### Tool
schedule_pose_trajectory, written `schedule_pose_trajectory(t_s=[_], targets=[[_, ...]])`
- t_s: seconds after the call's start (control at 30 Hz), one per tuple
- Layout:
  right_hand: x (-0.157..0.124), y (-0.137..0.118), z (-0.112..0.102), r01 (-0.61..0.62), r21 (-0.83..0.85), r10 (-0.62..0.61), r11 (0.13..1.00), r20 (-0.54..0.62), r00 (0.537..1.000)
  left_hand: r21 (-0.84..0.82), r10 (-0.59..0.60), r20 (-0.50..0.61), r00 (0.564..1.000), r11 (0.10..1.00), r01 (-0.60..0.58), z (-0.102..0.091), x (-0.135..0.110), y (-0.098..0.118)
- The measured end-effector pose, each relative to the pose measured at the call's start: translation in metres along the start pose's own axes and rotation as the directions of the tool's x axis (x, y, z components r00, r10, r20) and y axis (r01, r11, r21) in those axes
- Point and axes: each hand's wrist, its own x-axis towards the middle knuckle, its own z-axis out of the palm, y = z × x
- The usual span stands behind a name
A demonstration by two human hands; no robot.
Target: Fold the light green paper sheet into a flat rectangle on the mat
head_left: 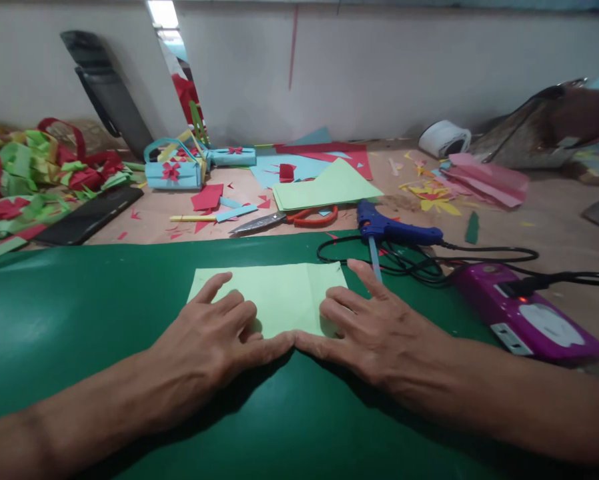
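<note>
While the green mat [79,320] covers the near table, a pale green paper sheet [279,293] lies flat on it, its near edge pressed by both hands; the left hand [214,343] and right hand [374,327] rest open, fingers spread, gripping nothing, with the blue glue gun [394,230] and scissors [284,220] beyond

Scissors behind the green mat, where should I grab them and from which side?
Take the scissors by the orange loop handles at their right end, coming from the right. They lie flat on the table, blades pointing left, and the handle end is uncovered.
</note>
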Motion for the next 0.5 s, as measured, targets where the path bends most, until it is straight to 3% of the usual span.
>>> schedule_pose_trajectory(t_s=[0.23, 0.5], targets=[[-0.017, 0.004, 0.0, 0.047, -0.056, -0.047, 0.997, -0.009, 0.999, -0.009, 0.006, 0.016, 1.0, 1.0, -0.006, -0.002, 0.003, 0.002], [-0.051, 0.006, 0.001, -0.023, -0.171, 0.012, 0.985, -0.064, 0.998, -0.035, -0.007, -0.044, 0.999, 0.999, 0.006, 0.006, -0.001, 0.0]])
